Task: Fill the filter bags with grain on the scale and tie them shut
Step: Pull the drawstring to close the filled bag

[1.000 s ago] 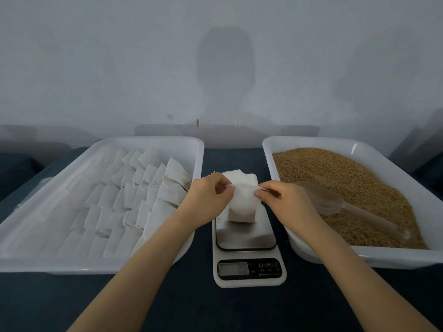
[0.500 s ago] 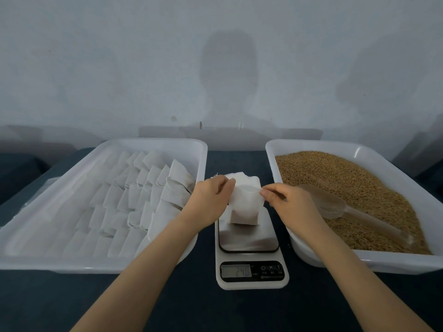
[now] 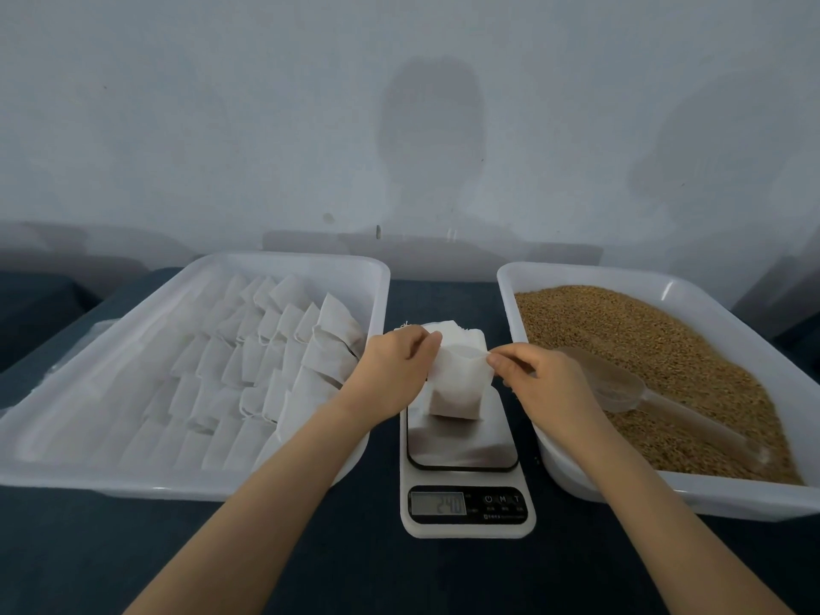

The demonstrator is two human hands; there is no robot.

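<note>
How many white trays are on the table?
2. The left tray, left of the scale, holds empty filter bags; the right tray, right of it, holds grain and a scoop. None looks hidden.

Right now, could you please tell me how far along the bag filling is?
Done: the filter bag on the scale looks filled, and the scoop lies in the grain. In hand: the left hand and right hand pinch its top. Left: the knot, and the flat-looking bags in the left tray.

Left hand (image 3: 392, 370), right hand (image 3: 548, 383): pinch grips
</note>
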